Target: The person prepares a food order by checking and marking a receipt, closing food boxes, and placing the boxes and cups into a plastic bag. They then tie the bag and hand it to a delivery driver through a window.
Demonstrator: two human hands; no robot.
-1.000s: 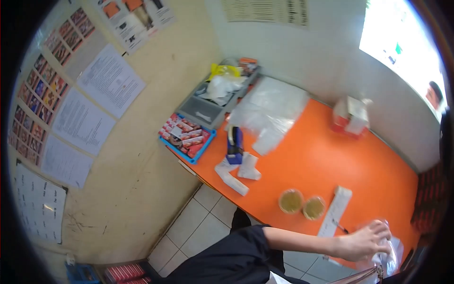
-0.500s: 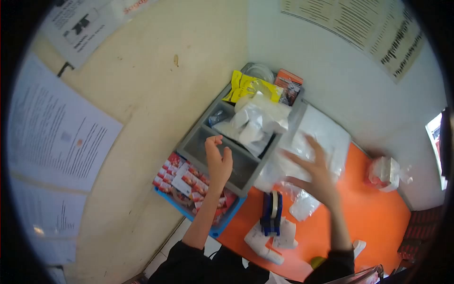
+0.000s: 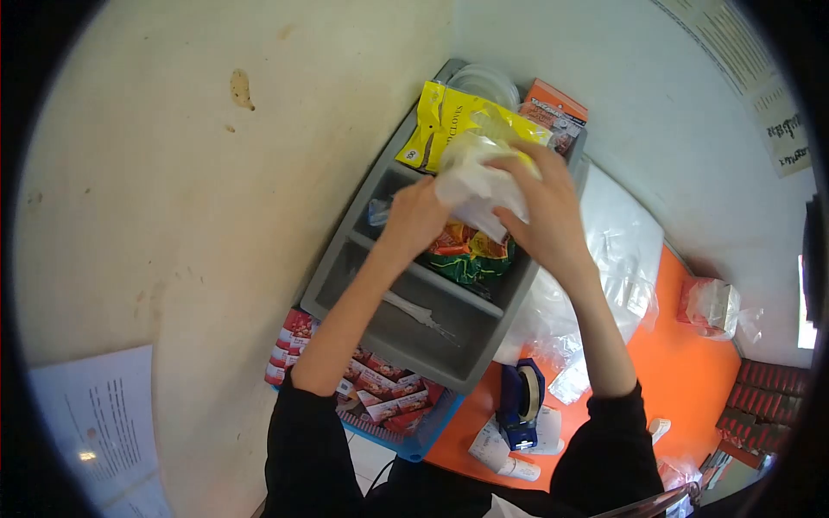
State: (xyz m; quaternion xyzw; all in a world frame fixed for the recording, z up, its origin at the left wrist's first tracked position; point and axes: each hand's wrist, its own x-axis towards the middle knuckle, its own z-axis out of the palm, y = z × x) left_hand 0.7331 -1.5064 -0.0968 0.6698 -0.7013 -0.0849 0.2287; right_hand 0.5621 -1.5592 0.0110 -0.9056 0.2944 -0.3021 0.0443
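Observation:
A crumpled bundle of white translucent plastic bags (image 3: 479, 177) is lifted above the grey divided tray (image 3: 345, 276). My left hand (image 3: 416, 214) is closed on its left edge. On the other side, the fingers of my right hand (image 3: 550, 207) curve around the bundle, slightly blurred. Beneath my hands, a green, red and yellow packet (image 3: 471, 259) shows in the middle compartment. Just behind the bundle lies a yellow packet of gloves (image 3: 440, 121). In the front compartment rests a thin whitish plastic strip (image 3: 419, 311).
A blue basket (image 3: 410, 449) of red printed packets sits under the tray's front. On the orange table (image 3: 596, 423) are a blue tape dispenser (image 3: 521, 406), paper pieces and a stack of clear plastic bags (image 3: 613, 233). A box (image 3: 710, 306) stands by the wall.
Both hands have moved in to the white plastic bags and gripped them. The bundle has risen off the middle compartment, uncovering the colourful packet. The camera view has shifted too.

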